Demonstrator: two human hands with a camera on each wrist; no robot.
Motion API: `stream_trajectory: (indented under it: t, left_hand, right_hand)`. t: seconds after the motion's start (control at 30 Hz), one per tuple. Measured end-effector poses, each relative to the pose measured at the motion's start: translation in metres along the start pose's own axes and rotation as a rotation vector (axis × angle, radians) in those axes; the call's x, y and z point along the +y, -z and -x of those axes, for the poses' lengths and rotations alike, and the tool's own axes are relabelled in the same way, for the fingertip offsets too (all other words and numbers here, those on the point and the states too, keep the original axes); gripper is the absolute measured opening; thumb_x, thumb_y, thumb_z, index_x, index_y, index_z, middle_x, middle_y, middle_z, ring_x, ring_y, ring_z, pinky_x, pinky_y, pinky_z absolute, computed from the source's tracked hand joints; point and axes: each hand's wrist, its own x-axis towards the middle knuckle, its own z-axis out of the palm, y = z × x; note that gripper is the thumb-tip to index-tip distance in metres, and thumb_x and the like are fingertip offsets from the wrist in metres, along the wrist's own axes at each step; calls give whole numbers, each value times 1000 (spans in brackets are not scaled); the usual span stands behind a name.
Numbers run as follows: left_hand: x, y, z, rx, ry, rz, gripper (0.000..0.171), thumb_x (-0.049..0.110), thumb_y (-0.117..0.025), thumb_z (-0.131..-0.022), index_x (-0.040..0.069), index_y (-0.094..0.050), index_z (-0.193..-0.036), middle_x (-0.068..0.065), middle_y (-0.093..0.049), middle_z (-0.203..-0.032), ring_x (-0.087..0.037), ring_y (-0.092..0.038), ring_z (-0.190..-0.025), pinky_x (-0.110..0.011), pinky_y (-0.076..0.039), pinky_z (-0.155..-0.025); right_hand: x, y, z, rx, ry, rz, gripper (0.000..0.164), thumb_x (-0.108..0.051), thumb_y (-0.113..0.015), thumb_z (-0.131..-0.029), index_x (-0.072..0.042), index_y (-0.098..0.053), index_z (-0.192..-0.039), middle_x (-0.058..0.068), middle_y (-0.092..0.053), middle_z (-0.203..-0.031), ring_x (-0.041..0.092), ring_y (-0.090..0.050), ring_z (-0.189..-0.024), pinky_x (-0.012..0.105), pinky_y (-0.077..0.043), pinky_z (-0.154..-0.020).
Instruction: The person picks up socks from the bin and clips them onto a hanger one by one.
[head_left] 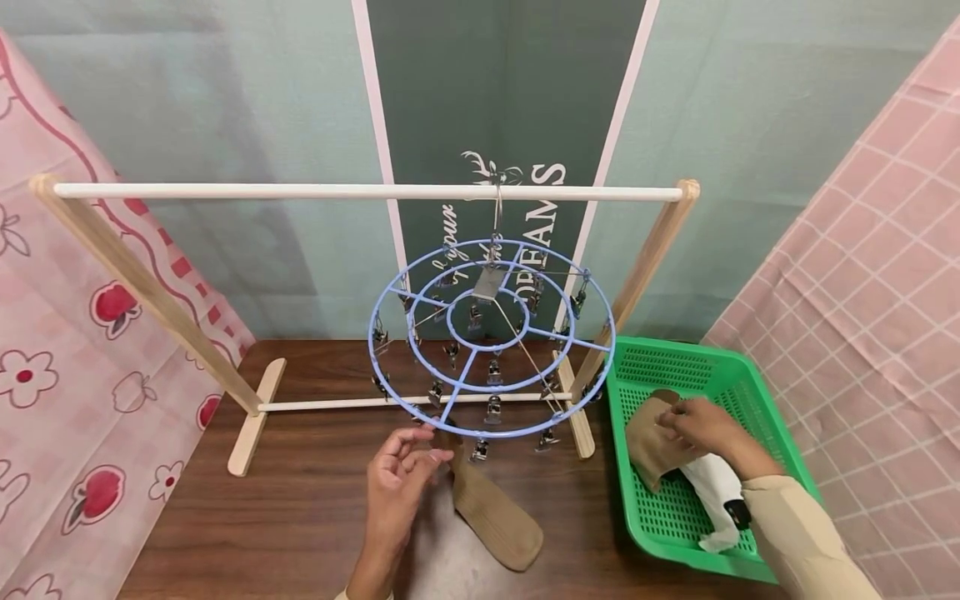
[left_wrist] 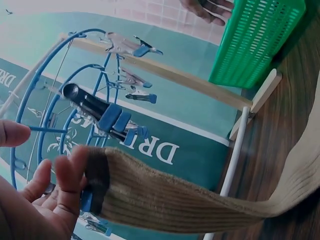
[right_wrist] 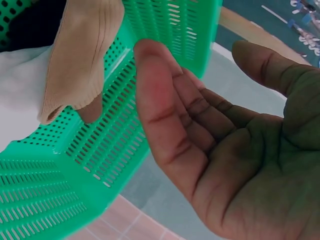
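A long ribbed brown sock (head_left: 497, 518) (left_wrist: 165, 195) hangs by its dark cuff at the near edge of a round blue clip hanger (head_left: 489, 433). In the left wrist view a blue-tipped clip (left_wrist: 86, 200) shows at the cuff. My left hand (head_left: 401, 475) is beside that cuff, its thumb apart from the loosely bent fingers (left_wrist: 67, 185). Over the green basket (head_left: 693, 554), my right hand (head_left: 705, 429) reaches toward another brown sock (head_left: 647, 433). The right wrist view shows its thumb and fingers (right_wrist: 160, 105) spread apart with nothing between them.
A white sock (head_left: 716, 492) with a dark patch lies in the basket. The hanger hooks on the white top bar (head_left: 300, 192) of a wooden-legged rack (head_left: 142, 283). Several metal clips (head_left: 493, 408) dangle from its rings. Printed cloths surround the brown table (head_left: 225, 525).
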Motion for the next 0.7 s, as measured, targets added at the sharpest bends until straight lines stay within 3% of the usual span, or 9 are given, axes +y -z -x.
stream_trajectory:
  t: [0.1, 0.27, 0.57, 0.7]
  left_hand:
    - [-1, -2, 1, -35, -15, 5, 26, -19, -56, -82, -25, -49, -106, -10, -68, -102, -15, -69, -82, -19, -53, -62]
    - [-2, -5, 2, -82, -33, 36, 28, -19, -56, -82, -25, -49, -108, -11, -68, -109, -21, -68, -93, -21, -55, -69]
    - [-6, -9, 3, -116, 39, -36, 23, -15, -58, -84, -21, -54, -106, -25, -67, -100, -17, -68, -90, -22, -55, -69]
    - [-8, -11, 2, -140, 58, -54, 22, -13, -58, -86, -19, -56, -106, -30, -64, -101, -16, -67, -91, -21, -54, -71]
  right_hand:
    - [3, 3, -5, -11, 7, 18, 34, -17, -47, -100, 14, -62, -103, 13, -66, -83, 26, -64, -74, 42, -54, -67]
    - [10, 8, -16, -23, -30, 21, 32, -14, -46, -99, 9, -65, -88, 15, -67, -81, 24, -62, -67, 41, -53, -60]
    - [28, 13, -41, -15, -140, -49, 34, -10, -48, -97, 15, -64, -81, 17, -68, -75, 25, -66, -58, 40, -57, -57]
    - [37, 11, -50, 9, -173, -53, 33, -10, -49, -96, 4, -60, -68, 13, -64, -64, 25, -65, -57, 40, -57, -59]
